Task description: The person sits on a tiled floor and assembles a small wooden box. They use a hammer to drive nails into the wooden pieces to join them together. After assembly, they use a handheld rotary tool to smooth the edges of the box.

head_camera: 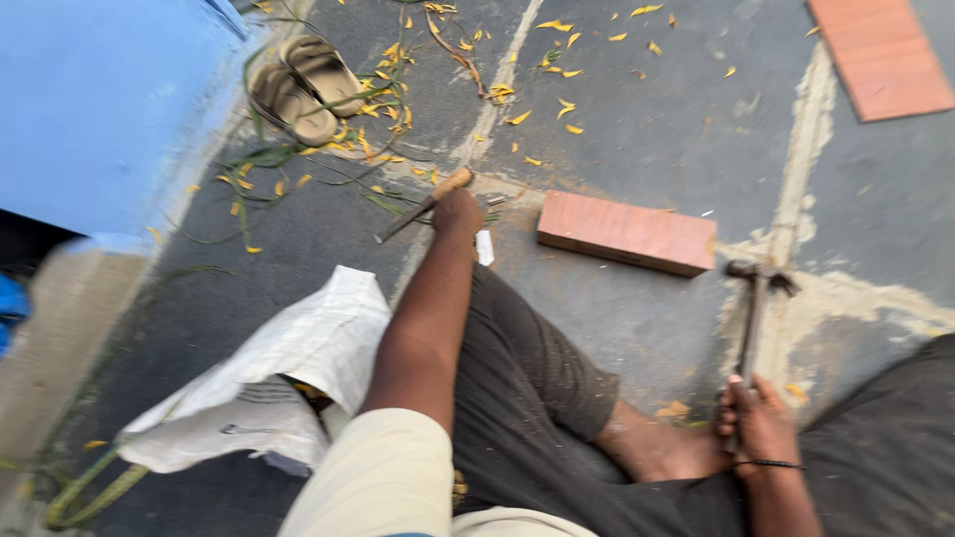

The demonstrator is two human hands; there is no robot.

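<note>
left hand (457, 211): clenched on a wooden-handled chisel (423, 206), its metal tip slanting down-left to the floor
right hand (761, 423): grips a hammer (754, 313), handle running away, head far end
brick (627, 233): flat, between both tools

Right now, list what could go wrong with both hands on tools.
The right hand holds a hammer close above the bare foot; a slip could strike it. The left hand reaches far out to a wooden-handled chisel, so the grip may be weak. Scattered leaves and stems may snag the tool.
</note>
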